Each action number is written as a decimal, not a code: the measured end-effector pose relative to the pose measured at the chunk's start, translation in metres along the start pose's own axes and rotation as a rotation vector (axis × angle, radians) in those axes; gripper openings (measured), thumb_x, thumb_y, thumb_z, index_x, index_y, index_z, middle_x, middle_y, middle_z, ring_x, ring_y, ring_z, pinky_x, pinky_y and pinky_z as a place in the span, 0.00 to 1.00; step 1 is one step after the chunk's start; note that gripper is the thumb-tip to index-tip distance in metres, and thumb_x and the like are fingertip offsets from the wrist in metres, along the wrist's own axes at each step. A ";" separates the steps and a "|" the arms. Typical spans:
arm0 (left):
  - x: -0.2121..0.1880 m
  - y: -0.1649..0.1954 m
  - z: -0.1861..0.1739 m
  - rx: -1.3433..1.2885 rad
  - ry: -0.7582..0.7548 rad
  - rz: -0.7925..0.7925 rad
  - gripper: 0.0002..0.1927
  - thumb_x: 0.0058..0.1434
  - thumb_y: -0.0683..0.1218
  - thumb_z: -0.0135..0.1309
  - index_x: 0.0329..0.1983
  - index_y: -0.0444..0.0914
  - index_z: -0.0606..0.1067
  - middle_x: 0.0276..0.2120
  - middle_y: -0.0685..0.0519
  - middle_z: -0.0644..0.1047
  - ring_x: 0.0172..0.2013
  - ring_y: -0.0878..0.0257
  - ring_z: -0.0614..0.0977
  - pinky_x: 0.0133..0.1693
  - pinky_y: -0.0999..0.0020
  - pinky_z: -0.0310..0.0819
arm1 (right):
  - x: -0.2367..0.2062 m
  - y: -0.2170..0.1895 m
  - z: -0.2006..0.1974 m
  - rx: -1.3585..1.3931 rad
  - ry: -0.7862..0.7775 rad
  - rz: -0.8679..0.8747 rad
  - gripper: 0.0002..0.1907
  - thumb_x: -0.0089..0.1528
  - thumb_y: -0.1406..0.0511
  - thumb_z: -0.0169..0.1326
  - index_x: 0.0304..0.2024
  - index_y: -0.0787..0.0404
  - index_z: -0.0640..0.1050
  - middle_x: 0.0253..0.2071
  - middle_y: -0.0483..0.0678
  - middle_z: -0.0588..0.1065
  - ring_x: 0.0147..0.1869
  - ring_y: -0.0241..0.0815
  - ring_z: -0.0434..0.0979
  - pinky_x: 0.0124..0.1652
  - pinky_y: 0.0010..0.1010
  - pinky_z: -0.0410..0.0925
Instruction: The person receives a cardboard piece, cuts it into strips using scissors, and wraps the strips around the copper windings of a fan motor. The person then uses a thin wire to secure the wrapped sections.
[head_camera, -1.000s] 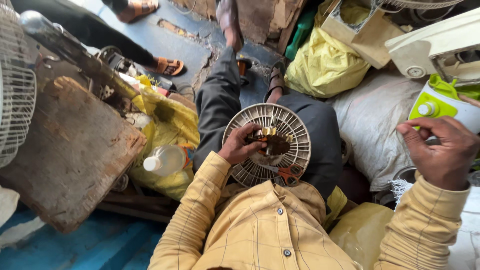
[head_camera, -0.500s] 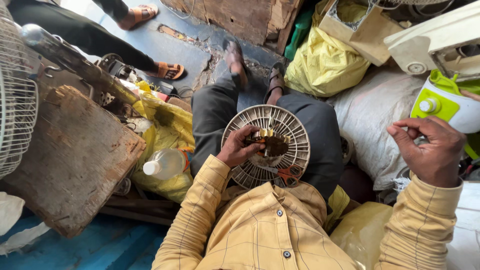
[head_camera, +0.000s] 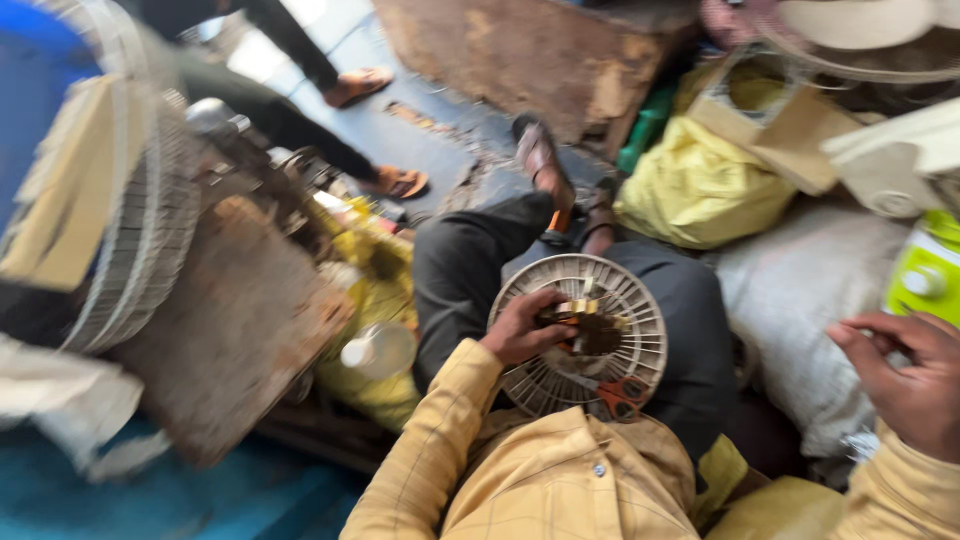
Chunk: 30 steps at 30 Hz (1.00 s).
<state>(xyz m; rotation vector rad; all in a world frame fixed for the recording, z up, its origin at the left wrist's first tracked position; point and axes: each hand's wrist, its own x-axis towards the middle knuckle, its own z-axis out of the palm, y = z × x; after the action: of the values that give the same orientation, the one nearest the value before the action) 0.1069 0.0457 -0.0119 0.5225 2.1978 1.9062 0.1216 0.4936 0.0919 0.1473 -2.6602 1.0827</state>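
Wooden board (head_camera: 225, 330) leans at left beside clutter. Left hand (head_camera: 522, 328) grips round fan grille (head_camera: 580, 335) on lap, fingers curled at hub; grille could slide off knees. Right hand (head_camera: 905, 380) raised apart, fingers half curled, seemingly empty; blur hides detail.

The whole view is smeared by motion blur, worst at the left, where a fan grille (head_camera: 150, 230) is streaked. The right hand (head_camera: 905, 385) is cut off by the right edge, and whether it holds anything cannot be told. The left hand (head_camera: 525, 330) covers part of the round fan guard (head_camera: 580, 335), whose near rim hides behind the yellow shirt (head_camera: 560, 480).
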 end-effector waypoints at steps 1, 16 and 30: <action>0.000 0.001 -0.001 0.056 0.002 0.029 0.22 0.59 0.42 0.68 0.52 0.31 0.74 0.38 0.52 0.78 0.40 0.67 0.79 0.44 0.67 0.76 | -0.001 0.006 0.007 0.064 -0.006 0.011 0.07 0.70 0.67 0.68 0.43 0.65 0.83 0.29 0.45 0.71 0.28 0.31 0.67 0.33 0.20 0.61; 0.003 0.017 -0.008 -0.179 -0.030 -0.045 0.21 0.61 0.42 0.66 0.55 0.35 0.74 0.44 0.54 0.80 0.47 0.67 0.79 0.52 0.68 0.76 | 0.026 -0.088 0.066 0.120 -0.220 -0.003 0.10 0.59 0.65 0.65 0.40 0.63 0.83 0.26 0.46 0.77 0.29 0.33 0.74 0.33 0.23 0.67; 0.003 0.016 -0.012 -0.146 -0.033 -0.028 0.22 0.60 0.42 0.66 0.56 0.34 0.75 0.42 0.53 0.79 0.45 0.68 0.79 0.49 0.69 0.76 | 0.023 -0.069 0.074 0.147 -0.239 0.086 0.08 0.58 0.66 0.64 0.39 0.62 0.84 0.31 0.45 0.80 0.31 0.33 0.75 0.33 0.24 0.68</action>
<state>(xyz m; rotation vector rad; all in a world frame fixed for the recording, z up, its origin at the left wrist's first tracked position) 0.1017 0.0374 0.0063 0.4912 2.0151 2.0091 0.0975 0.3926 0.0938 0.2039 -2.8163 1.3676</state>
